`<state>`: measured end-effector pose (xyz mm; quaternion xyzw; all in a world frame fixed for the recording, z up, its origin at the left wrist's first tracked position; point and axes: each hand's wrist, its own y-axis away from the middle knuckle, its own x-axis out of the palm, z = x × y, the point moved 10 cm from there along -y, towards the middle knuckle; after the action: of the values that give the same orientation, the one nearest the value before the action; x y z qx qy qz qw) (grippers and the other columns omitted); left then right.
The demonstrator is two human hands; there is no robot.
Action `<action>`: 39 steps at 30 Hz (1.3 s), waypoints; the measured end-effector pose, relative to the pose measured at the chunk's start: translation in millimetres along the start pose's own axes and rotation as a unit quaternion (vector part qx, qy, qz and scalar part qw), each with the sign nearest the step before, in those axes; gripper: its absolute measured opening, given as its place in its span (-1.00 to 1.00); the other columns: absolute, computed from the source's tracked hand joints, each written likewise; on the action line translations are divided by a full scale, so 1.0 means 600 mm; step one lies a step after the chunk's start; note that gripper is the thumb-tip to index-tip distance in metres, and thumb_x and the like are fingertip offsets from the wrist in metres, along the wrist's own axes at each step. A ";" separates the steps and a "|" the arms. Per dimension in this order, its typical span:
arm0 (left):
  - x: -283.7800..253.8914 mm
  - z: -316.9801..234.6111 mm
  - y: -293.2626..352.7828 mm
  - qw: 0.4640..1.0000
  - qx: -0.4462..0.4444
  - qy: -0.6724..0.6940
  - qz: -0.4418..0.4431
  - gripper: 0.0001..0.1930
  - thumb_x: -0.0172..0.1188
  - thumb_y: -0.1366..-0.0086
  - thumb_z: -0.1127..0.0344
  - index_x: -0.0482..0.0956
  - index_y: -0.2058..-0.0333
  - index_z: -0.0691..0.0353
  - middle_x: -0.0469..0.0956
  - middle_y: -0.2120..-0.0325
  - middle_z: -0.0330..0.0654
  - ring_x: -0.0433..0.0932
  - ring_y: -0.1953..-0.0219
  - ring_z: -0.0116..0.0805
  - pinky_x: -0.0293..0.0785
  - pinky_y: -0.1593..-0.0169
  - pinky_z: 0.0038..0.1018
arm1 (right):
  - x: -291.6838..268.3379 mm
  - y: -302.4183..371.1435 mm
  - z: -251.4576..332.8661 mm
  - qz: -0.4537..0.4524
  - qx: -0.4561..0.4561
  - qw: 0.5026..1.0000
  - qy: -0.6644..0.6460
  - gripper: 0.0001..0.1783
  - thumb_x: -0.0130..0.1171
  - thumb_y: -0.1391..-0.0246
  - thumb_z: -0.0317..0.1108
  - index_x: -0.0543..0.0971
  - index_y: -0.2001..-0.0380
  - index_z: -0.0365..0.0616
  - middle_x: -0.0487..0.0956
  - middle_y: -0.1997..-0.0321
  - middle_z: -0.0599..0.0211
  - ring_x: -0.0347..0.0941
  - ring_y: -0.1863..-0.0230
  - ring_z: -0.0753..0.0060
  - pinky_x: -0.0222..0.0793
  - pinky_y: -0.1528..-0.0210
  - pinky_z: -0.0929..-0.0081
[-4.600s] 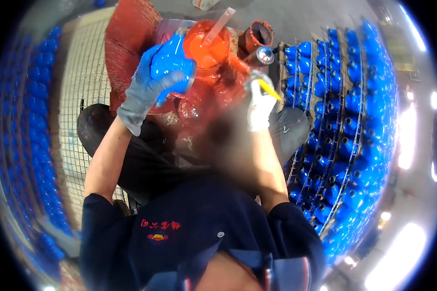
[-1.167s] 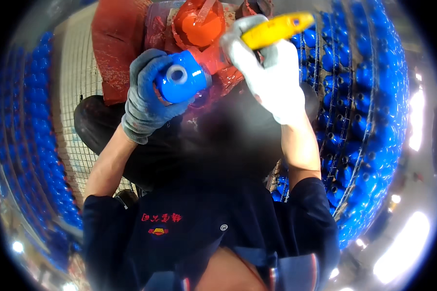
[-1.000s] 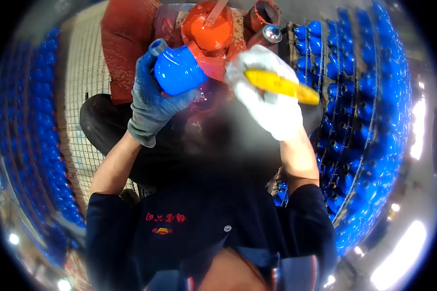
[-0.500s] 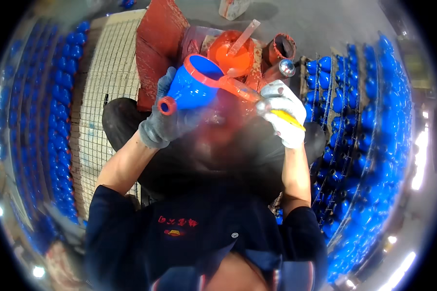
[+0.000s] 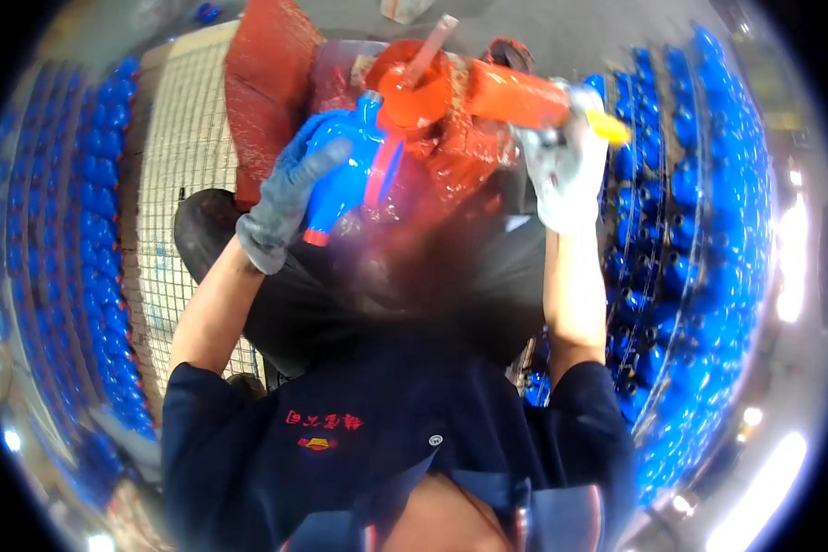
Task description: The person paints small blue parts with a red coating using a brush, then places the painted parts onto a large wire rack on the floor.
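Note:
My left hand [image 5: 276,212], in a grey glove, grips a glossy blue pot-shaped vessel [image 5: 340,184] by its left side. A short blue neck points away from me, a red-edged opening faces my lap, and a red band runs around the wide rim on the right. In a white glove, my right hand [image 5: 566,184] is closed around a paintbrush [image 5: 609,127] with a yellow handle. Its broad head, coated in orange-red, points left, apart from the vessel. Between the hands and farther off stands a bowl of orange-red paint [image 5: 442,101], with a pale stick [image 5: 432,48] leaning in it.
Red-stained board [image 5: 267,92] rises left of the paint bowl. A dark, red-rimmed can [image 5: 511,53] stands behind the brush. Rows of blue vessels line both the left side [image 5: 110,175] and the right side [image 5: 685,267]. A wire-mesh panel [image 5: 170,138] lies beside my left knee.
My right hand has drawn the brush away from the vessel's rim, up and to the right. My left hand has turned the vessel, so its wide rim now faces right.

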<state>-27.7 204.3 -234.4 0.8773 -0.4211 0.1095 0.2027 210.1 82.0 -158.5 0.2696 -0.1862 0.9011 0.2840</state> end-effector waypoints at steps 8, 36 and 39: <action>0.114 -0.052 0.055 0.725 0.300 -0.619 0.022 -0.08 0.66 0.20 0.01 0.43 -0.16 0.14 0.47 -0.10 -0.03 0.64 0.06 0.05 0.65 0.14 -0.17 | 0.137 -0.053 -0.048 0.239 0.146 0.812 0.512 -0.58 0.13 -0.36 -0.04 0.53 0.41 -0.19 0.47 0.63 0.44 0.33 0.63 0.54 0.27 0.48 0.46; 0.134 0.071 0.031 0.625 -0.165 0.709 0.281 -0.37 0.09 -0.47 0.04 0.24 -0.35 0.30 0.34 -0.19 0.13 0.49 0.23 -0.08 0.58 0.32 -0.29 | -0.058 0.066 -0.220 0.074 0.010 0.997 -0.025 -0.82 0.18 -0.22 -0.61 0.60 0.13 -0.20 0.54 0.16 0.29 0.52 0.20 0.39 0.48 0.08 0.44; 0.166 0.033 0.033 0.444 -0.233 0.758 0.418 -0.36 0.26 -0.35 0.14 0.28 -0.32 0.18 0.38 -0.09 -0.04 0.48 0.08 -0.15 0.55 0.10 -0.28 | -0.091 0.067 -0.246 0.007 0.017 0.997 -0.074 -0.81 0.13 -0.29 -0.55 0.57 0.05 -0.14 0.55 0.16 0.28 0.53 0.24 0.30 0.48 0.09 0.35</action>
<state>19.4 115.1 -210.5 0.0830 -0.4253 0.6997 0.5681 167.0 100.9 -313.9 0.3388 -0.1936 0.8836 0.2587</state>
